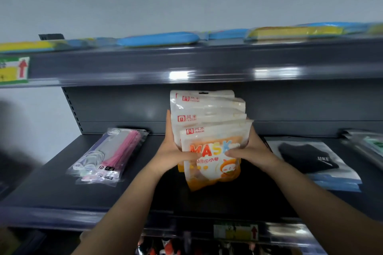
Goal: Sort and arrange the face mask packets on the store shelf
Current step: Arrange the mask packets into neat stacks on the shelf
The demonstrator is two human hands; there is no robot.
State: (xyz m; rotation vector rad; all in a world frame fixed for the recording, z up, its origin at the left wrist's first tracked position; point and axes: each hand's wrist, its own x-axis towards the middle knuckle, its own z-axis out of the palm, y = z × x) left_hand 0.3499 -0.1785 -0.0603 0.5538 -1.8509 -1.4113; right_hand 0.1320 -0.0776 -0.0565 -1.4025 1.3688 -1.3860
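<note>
A fanned stack of several white and orange mask packets (209, 122) printed "MASK" stands above the middle of the dark grey shelf (62, 188). My left hand (176, 147) grips the stack's left side, thumb across the front packet. My right hand (248, 149) grips the right side, thumb also on the front. The packets are staggered, the rear ones rising higher. Left on the shelf lie clear packets with pink and white masks (109, 153). Right on the shelf lies a stack of packets with a black mask (308, 159) on top.
The upper shelf (186, 62) hangs just above the held stack and carries blue and yellow packets (157, 39). More packets (366, 145) sit at the far right edge. Price labels with red arrows (14, 70) mark the shelf fronts. Goods show on the lower shelf.
</note>
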